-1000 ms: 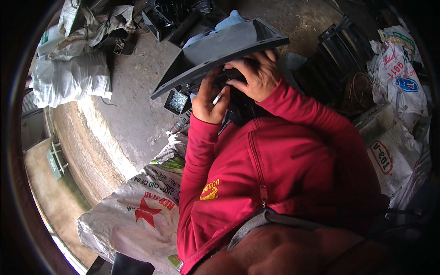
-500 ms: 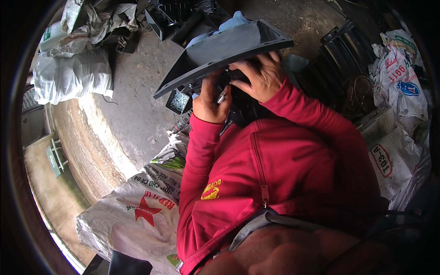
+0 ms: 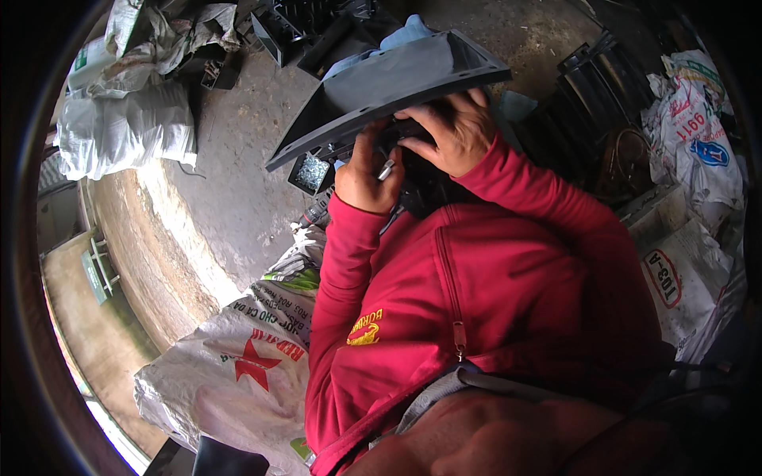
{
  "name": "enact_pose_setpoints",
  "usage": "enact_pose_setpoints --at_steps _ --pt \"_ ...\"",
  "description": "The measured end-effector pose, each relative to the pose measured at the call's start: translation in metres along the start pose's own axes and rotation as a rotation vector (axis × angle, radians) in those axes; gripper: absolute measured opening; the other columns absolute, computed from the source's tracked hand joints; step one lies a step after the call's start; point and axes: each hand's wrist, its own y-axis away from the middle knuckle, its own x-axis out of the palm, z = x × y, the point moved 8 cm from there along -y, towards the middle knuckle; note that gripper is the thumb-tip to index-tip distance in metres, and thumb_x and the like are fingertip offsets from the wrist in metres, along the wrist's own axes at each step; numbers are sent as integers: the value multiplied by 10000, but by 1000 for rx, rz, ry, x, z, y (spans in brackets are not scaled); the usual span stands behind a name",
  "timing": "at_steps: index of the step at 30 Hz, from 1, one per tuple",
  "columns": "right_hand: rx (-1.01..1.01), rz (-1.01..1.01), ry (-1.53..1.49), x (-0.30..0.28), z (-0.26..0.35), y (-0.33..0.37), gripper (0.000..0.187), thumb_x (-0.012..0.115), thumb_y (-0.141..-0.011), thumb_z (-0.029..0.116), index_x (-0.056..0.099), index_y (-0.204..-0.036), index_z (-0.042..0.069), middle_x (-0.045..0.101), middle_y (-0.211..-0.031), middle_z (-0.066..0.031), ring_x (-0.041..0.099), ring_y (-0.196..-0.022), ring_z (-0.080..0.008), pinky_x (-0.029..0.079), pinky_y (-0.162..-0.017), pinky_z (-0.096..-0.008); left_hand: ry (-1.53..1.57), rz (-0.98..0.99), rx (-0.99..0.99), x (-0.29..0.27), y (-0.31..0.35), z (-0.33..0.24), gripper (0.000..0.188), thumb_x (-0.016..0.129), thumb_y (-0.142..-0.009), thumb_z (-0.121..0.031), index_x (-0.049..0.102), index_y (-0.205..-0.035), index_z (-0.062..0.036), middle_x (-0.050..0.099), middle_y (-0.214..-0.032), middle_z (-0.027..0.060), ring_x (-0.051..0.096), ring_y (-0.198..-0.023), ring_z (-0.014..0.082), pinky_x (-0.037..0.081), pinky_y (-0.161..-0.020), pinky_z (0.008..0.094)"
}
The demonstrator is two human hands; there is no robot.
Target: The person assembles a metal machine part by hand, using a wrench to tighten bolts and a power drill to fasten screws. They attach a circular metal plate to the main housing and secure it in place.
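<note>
A dark grey, tray-shaped part (image 3: 397, 78) with a wide rim stands tilted in front of me. My left hand (image 3: 365, 176) is closed below its near rim, with a short, pale, stick-like thing (image 3: 386, 170) held at the thumb. To its right, my right hand (image 3: 459, 133) is bent at the same rim, thumb and forefinger pointing inward toward the left hand. Its fingertips lie in shadow against dark parts, and what they pinch is hidden. Behind the grey part, some light blue material (image 3: 406, 33) shows.
A small black box of shiny metal pieces (image 3: 311, 173) sits left of my left hand, with a power tool (image 3: 316, 213) nearer me. Black parts (image 3: 599, 83) are stacked at right. White sacks (image 3: 689, 127) lie at far right, another printed sack (image 3: 226, 369) at lower left.
Both hands stay at the near rim of the grey part with almost no movement. The pale stick-like thing has turned very slightly in my left hand.
</note>
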Motion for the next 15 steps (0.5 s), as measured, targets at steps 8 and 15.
enact_pose_setpoints --at_steps 8,15 --pt "-5 35 8 3 0 -1 641 823 -621 172 547 -1200 190 656 -1061 80 572 -1054 -211 333 -953 -420 109 -154 219 2 -4 4 524 683 -814 -155 479 -1293 -88 661 -673 107 670 -602 297 503 -535 362" --pt "-28 33 33 10 -3 0 651 807 -630 153 533 -1220 179 665 -1060 90 580 -1019 -190 328 -942 -397 -92 -146 210 -2 -8 -6 469 686 -816 -161 502 -1240 -85 694 -795 130 699 -703 307 523 -578 357"
